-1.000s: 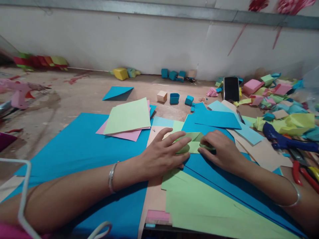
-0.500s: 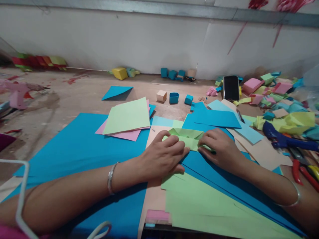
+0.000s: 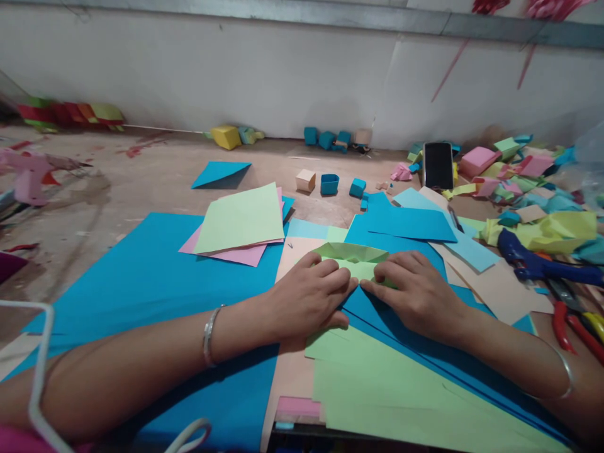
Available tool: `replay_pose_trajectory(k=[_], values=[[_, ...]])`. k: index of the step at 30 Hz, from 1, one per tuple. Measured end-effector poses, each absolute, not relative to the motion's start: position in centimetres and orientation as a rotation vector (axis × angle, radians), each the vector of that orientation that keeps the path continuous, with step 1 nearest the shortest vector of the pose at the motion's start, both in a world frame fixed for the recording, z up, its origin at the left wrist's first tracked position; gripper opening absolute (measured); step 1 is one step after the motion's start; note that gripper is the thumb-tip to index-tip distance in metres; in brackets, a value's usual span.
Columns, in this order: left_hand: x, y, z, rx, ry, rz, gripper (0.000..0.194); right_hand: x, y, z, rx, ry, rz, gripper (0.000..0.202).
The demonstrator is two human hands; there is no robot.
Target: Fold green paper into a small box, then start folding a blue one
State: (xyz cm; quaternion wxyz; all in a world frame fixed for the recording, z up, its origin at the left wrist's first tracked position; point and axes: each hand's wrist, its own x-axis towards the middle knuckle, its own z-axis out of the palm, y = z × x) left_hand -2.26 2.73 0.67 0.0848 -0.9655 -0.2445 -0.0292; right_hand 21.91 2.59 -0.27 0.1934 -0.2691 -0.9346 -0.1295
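A folded piece of light green paper (image 3: 353, 253) lies at the centre, its far flap raised and creased. On its left part my left hand (image 3: 315, 292) is closed, fingers curled over the near edge. My right hand (image 3: 409, 286) pinches the right end of the same piece, thumb along the near edge. Both thumbs nearly meet there. Beneath are blue sheets (image 3: 377, 314), and closer to me several light green sheets (image 3: 377, 384) are fanned out. The parts of the folded paper under my fingers are hidden.
Left lies a large blue sheet (image 3: 155, 277) with green squares of paper (image 3: 240, 220) on top. Small paper boxes (image 3: 329, 184) stand behind. To the right are a phone (image 3: 437, 166), paper scraps (image 3: 552, 229), a blue-handled tool (image 3: 542, 264) and pliers (image 3: 564, 321). A pink glue gun (image 3: 31, 176) is far left.
My right hand has shifted its grip, its thumb now extended left along the near edge of the green paper. The far flap looks more opened out. My left hand stays in place.
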Motion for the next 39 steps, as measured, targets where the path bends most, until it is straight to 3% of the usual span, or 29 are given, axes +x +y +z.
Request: replay_pose_trajectory(k=[12,25,31,39], values=[[-2.2,2.6,0.7,-2.882,-0.748,-0.089,0.059,22.6,0.9,1.6,-0.916,-2.870,-0.655,0.024],[-2.2,2.4,0.9,-2.856,-0.736,-0.127,0.059,21.5,0.1,1.2,-0.941,-2.773,-0.671,0.025],[-2.2,1.3,0.8,-2.777,-0.825,-0.116,0.025,21.9,0.6,0.3,-0.830,-2.851,-0.526,0.016],[-2.4,0.0,1.3,-2.680,-1.078,-0.084,0.024,22.0,0.7,0.3,-0.808,-2.843,-0.488,0.021]])
